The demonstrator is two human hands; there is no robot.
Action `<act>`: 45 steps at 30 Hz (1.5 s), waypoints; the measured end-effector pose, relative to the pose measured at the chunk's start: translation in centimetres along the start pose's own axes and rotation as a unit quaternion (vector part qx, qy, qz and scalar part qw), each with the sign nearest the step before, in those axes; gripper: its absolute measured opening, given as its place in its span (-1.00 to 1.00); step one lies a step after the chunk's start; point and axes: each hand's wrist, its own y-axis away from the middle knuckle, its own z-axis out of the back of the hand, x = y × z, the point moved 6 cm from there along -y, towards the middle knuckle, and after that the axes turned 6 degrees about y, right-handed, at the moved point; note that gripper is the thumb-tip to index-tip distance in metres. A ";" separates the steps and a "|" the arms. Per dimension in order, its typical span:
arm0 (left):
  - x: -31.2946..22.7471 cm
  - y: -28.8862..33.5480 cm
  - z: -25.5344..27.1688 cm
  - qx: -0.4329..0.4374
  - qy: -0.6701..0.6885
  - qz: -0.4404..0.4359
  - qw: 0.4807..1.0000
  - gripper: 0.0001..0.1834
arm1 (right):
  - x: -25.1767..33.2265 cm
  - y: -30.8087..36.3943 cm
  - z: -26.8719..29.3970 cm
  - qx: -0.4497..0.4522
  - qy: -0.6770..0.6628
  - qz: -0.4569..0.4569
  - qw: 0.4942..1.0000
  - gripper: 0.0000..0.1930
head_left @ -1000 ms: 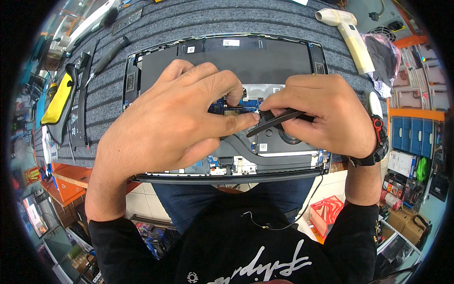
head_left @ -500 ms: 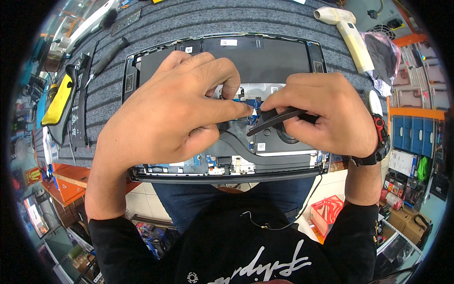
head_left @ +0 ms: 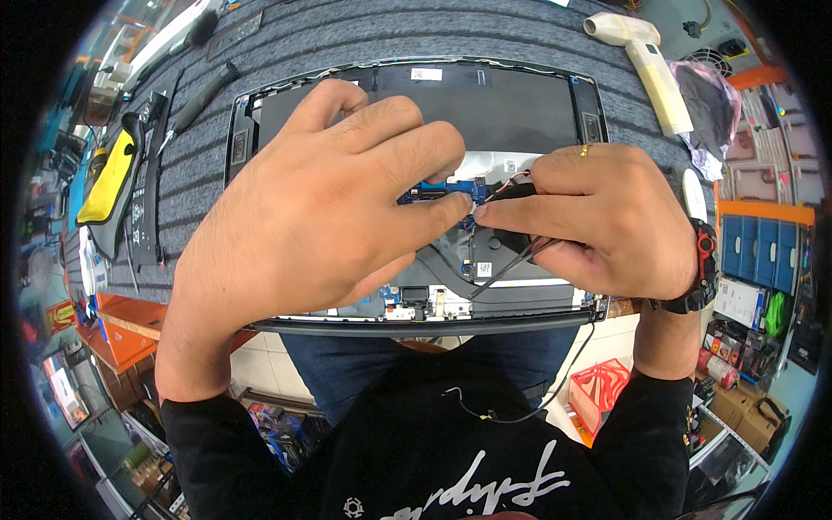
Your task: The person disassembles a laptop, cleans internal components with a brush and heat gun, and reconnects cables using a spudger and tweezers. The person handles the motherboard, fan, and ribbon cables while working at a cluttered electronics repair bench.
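A laptop [head_left: 511, 113] lies with its inside exposed. My left hand [head_left: 321, 191] reaches over it from the left. Its index finger is stretched out, its tip against a small blue circuit board [head_left: 478, 185]; the other fingers are bent, apart from it. My right hand [head_left: 598, 208] holds dark tweezers [head_left: 503, 270] under its fingers, the tips slanting down-left over the laptop. The right index fingertip almost meets the left one at the board's edge; what lies between them is too small to make out. A thin red and white cable [head_left: 513, 179] runs beside the right hand.
Ribbed grey matting [head_left: 329, 43] covers the bench. To the left lie a yellow-and-black pouch [head_left: 108, 178], a dark-handled tool [head_left: 204, 104] and a long black strip [head_left: 149, 199]. A cream handheld blower [head_left: 654, 82] lies at the far right, near a crumpled cloth [head_left: 704, 104].
The tweezers have swung down, their tips now lower and nearer me. My right index finger has stretched toward the left fingertip. The cable beside the right hand has come into view.
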 end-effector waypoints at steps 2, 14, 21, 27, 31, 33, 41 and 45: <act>-0.3 0.1 -0.1 -0.007 -0.021 -0.006 1.000 -0.56 | 0.1 0.0 0.0 0.002 0.013 -0.003 1.000 -0.59; -0.2 0.2 -0.2 -0.024 -0.028 0.000 0.999 -0.59 | 0.2 -0.1 0.2 -0.011 0.006 -0.005 1.000 -0.58; -0.1 0.2 -0.3 -0.016 -0.010 -0.018 1.000 -0.59 | 0.4 0.0 0.1 0.000 0.017 -0.004 1.000 -0.56; 0.5 0.4 -0.1 -0.006 -0.009 -0.010 1.000 -0.56 | 0.7 -0.1 -0.1 0.025 0.011 0.002 1.000 -0.51; 0.6 0.3 -0.4 -0.002 0.011 -0.011 1.000 -0.52 | 0.7 0.1 0.1 0.018 -0.009 0.005 1.000 -0.48; 0.6 0.3 -0.4 -0.002 0.010 -0.008 1.000 -0.51 | 0.6 0.1 0.3 0.007 -0.025 0.005 1.000 -0.50; 0.4 0.3 -0.8 0.020 0.024 -0.017 0.999 -0.52 | -0.1 0.1 2.1 0.005 -0.005 -0.044 0.999 -0.67; 0.4 0.1 -1.0 0.032 0.025 -0.028 0.999 -0.58 | -0.4 0.1 2.6 0.008 0.011 -0.067 0.998 -0.70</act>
